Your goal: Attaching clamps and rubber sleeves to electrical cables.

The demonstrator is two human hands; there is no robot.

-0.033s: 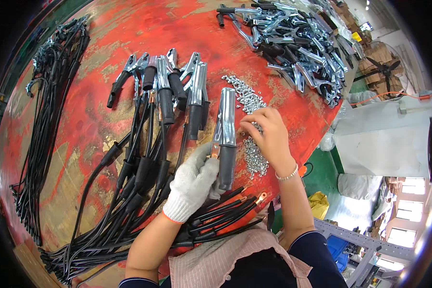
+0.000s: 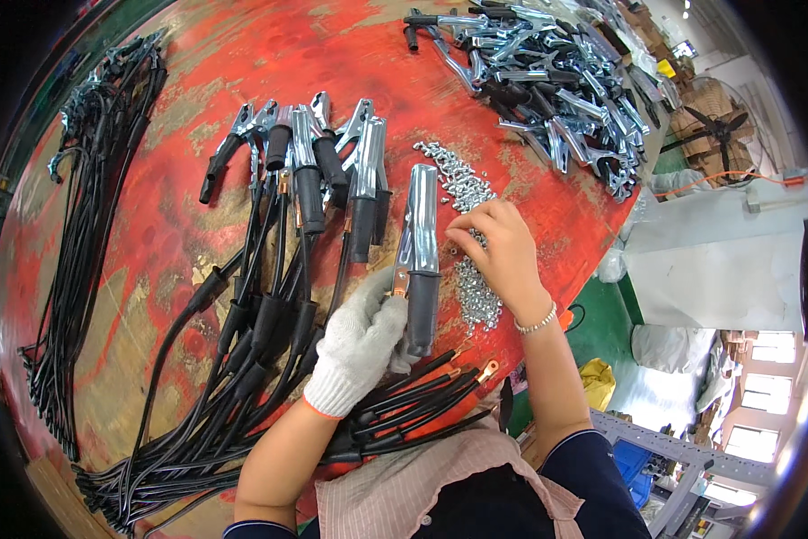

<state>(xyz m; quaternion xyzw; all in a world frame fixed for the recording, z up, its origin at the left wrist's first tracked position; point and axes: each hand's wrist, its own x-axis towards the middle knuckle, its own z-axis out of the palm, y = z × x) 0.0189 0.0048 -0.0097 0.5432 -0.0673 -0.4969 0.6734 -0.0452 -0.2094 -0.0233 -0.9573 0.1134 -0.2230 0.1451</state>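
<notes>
**Clamp held upright on the bench, bare hand in the screws**

Far left on the red table (image 2: 197, 54) lies a long bundle of black cables (image 2: 80, 234), running up and down the bench, well apart from both hands. Next comes a row of finished clamps (image 2: 318, 166) with black handles, their leads trailing down toward the person.

The left hand (image 2: 361, 337), in a white knit glove, is closed around the black grip of a single clamp (image 2: 419, 256). Its long axis runs nearly straight away from the person, metal nose pointing up the table, handle end nearest the body. A copper lug (image 2: 398, 286) shows at the glove's thumb.

Just right of that clamp, touching distance, the bare right hand (image 2: 498, 256) rests in a loose heap of small silver screws (image 2: 467, 269), fingers curled and pinched together; whether they have one is too small to tell. No tray holds the screws.

Upper right sits a pile of bare clamps (image 2: 547, 81).
</notes>
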